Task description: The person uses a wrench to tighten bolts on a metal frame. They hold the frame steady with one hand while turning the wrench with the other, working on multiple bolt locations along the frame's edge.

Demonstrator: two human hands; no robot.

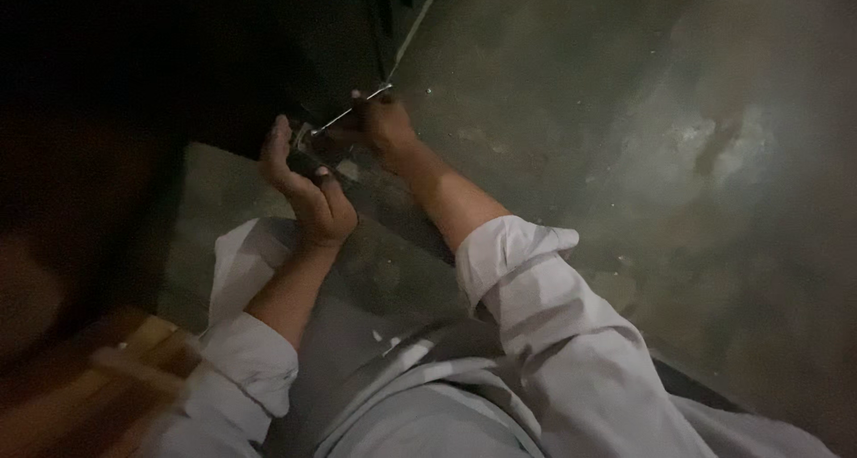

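Head view: nearest, pale rolled sleeves [536, 270]. Left hand [308, 186] half open, fingers curled, touching small dark metal object [308, 150]. Beyond, right hand [379, 119] pinches thin silvery metal rod [353, 112] at edge of dark panel [268, 56]; stained grey concrete floor [643, 110] behind.

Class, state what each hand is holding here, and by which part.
The right hand grips a thin metal rod at its upper end. The left hand cups a small dark object, too dim to identify.
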